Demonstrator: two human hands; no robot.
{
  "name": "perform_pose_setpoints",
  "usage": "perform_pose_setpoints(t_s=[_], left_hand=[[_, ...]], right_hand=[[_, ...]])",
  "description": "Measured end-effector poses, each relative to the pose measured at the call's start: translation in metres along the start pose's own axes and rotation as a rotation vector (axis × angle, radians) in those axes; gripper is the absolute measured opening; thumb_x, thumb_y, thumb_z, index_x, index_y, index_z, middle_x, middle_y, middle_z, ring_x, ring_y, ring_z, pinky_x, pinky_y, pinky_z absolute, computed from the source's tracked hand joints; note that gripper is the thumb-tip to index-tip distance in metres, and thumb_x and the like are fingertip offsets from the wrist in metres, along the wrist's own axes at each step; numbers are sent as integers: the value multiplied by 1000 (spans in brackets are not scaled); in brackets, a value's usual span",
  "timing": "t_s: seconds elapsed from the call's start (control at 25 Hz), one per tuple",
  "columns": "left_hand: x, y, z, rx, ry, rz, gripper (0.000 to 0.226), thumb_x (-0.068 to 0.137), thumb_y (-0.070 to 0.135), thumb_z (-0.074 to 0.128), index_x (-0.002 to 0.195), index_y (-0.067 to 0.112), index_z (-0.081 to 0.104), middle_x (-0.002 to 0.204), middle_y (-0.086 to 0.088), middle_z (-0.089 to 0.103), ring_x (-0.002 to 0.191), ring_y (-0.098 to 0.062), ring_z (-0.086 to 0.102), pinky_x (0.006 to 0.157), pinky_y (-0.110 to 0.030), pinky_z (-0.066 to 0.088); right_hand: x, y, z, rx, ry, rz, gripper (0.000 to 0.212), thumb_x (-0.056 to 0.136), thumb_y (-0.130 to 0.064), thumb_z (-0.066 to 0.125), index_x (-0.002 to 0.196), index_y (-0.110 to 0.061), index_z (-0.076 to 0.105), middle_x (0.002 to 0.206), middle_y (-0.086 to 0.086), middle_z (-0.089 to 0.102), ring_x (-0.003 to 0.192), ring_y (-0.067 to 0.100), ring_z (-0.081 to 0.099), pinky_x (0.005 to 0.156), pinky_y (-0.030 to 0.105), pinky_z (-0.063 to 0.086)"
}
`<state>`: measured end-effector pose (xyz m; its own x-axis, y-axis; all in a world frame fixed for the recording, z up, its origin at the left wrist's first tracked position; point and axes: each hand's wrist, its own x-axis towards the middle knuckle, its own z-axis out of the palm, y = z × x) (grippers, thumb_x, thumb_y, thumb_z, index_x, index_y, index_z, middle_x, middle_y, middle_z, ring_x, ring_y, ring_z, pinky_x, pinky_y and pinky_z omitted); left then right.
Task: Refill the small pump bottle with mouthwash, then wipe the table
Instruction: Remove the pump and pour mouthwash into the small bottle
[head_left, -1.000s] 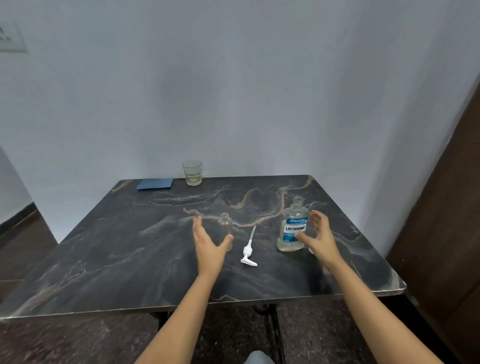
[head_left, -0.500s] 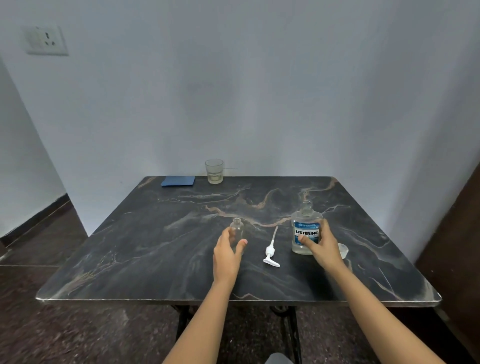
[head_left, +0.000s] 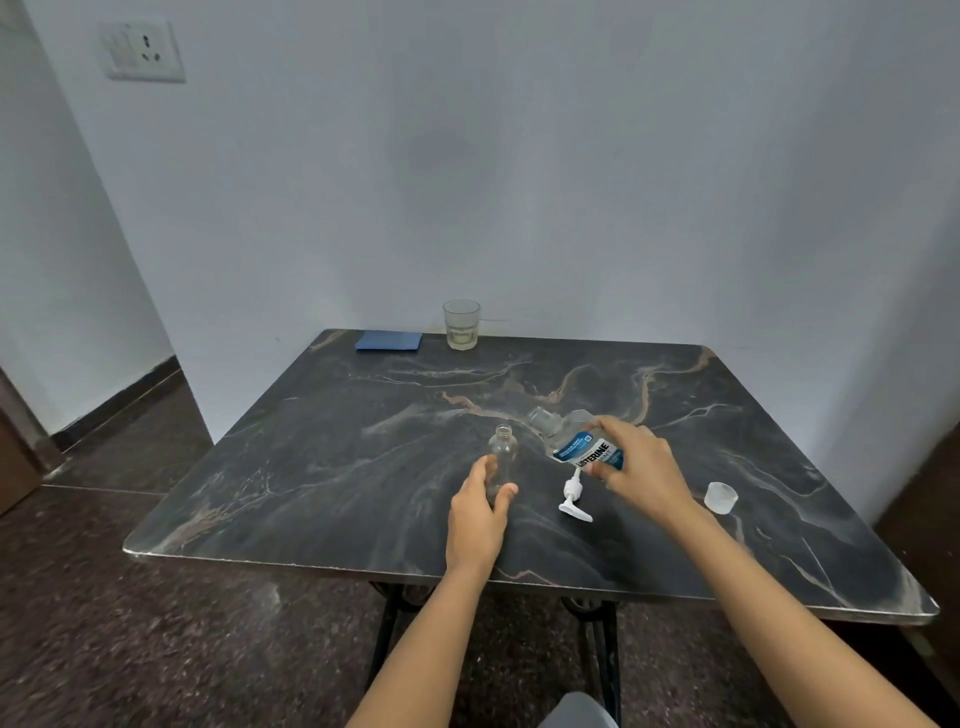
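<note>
Glossy marble-look table (head_left: 322, 467); clear, seemingly plastic small pump bottle (head_left: 503, 452).

Mouthwash bottle (head_left: 582, 441), tilted, in right hand (head_left: 641, 467): blue-and-white label reads "LISTERINE" in dark capitals. Smaller print on the label beside the brand word too blurred to read. No other legible text.

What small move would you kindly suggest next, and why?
Probably shift the clear blue-labelled Listerine mouthwash bottle leftward until its open mouth is over the small clear uncapped bottle: the right hand holds it tilted, the left hand grips the other.
</note>
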<state>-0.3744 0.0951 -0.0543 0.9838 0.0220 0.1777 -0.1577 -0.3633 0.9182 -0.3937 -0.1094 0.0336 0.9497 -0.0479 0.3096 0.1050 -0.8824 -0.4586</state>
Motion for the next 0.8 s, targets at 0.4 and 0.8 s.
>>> perform_pose_setpoints(t_s=[0.4, 0.8], left_hand=[[2, -6, -1, -60, -7, -14, 45, 92, 25, 64, 135, 26, 52, 134, 10, 58, 123, -7, 54, 107, -32, 43], [2, -5, -1, -54, -1, -11, 46, 91, 25, 65, 136, 24, 52, 134, 10, 59, 122, -6, 53, 106, -28, 43]], right_hand=[[5, -8, 10, -166, -5, -65, 44, 78, -25, 69, 119, -30, 53, 110, -7, 66, 103, 23, 51, 90, 39, 34], [6, -13, 6, -69, 1, -40, 43, 79, -23, 70, 118, -33, 54, 107, -7, 68, 103, 23, 52, 93, 40, 33]])
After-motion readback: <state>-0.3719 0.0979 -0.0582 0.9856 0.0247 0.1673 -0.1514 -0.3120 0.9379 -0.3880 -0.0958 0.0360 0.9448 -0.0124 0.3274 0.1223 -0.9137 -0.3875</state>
